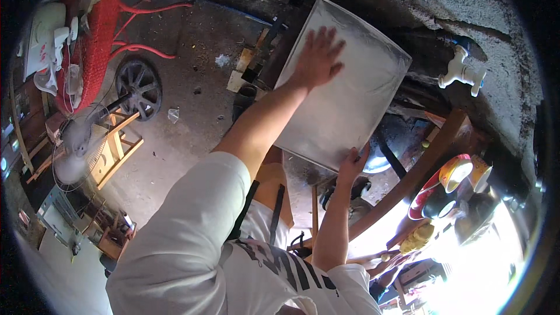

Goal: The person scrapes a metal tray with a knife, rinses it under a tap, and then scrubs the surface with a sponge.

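A pale, flat rectangular panel (350, 100) with a thin raised rim is tilted in front of me. Its surface looks smudged, and the material is hard to tell. My left hand (317, 59) lies palm down against its upper left part, fingers spread and slightly blurred. At the panel's lower right edge, my right hand (352, 164) grips the rim, thumb on the near face. Dark blocks and a dark frame show past the panel's left side; whatever lies directly behind it is hidden.
A white tap (461, 72) juts from the rough wall at right. Bowls (455, 173) stand beyond a wooden beam (411, 175). A standing fan (78, 153) and a red chair (94, 48) are at left, a plastic scrap (173, 115) on the floor.
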### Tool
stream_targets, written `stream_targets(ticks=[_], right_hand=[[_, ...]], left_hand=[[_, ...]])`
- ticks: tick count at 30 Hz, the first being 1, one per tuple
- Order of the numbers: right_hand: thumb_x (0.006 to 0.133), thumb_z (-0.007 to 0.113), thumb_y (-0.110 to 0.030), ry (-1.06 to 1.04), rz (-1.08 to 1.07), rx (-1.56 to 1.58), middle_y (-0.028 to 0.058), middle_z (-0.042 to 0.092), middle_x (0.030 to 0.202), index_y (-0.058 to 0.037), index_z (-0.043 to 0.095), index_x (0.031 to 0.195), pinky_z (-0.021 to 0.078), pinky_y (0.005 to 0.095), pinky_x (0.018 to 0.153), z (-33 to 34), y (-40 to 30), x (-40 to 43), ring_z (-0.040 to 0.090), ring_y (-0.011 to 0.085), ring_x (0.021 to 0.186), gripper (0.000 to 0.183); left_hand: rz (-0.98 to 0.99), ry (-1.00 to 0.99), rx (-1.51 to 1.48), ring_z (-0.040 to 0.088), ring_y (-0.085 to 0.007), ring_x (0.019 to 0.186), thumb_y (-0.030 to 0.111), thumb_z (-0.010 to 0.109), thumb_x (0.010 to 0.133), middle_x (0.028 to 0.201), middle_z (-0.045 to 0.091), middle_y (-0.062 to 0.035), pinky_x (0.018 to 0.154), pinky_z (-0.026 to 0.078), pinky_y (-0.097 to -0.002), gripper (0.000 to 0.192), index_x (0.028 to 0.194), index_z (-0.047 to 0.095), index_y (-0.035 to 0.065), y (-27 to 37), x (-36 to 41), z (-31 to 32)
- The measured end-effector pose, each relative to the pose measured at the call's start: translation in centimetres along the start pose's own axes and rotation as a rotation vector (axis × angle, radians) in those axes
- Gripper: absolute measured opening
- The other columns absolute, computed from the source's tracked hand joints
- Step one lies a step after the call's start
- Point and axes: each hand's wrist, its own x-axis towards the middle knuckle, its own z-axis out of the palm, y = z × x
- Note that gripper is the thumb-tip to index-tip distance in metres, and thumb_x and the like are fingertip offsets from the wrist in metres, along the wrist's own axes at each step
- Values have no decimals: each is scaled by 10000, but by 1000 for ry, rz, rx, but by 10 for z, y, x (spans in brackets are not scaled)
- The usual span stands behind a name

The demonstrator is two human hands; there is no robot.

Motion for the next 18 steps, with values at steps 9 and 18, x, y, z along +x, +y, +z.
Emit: stream_targets(ticks=[9, 18], right_hand=[[952, 490, -29, 0, 211, 215, 152, 428, 1401, -80, 360, 1444, 381, 334, 990, 5, -64, -4, 468, 242, 1196, 511], [948, 472, -14, 21, -66, -135, 169, 452, 1397, -65, 378, 1433, 373, 349, 1020, -6, -19, 12, 471, 255, 1225, 497]], left_hand=[[98, -63, 119, 295, -347, 1400, 425, 536, 895, 1484, 367, -171, 1129, 205, -557, 555, 1330, 519, 81, 38, -4, 19], [-129, 47, 25, 295, -369, 1395, 414, 557, 882, 1498, 355, -157, 1112, 176, -624, 550, 1349, 507, 127, 10, 13, 4]])
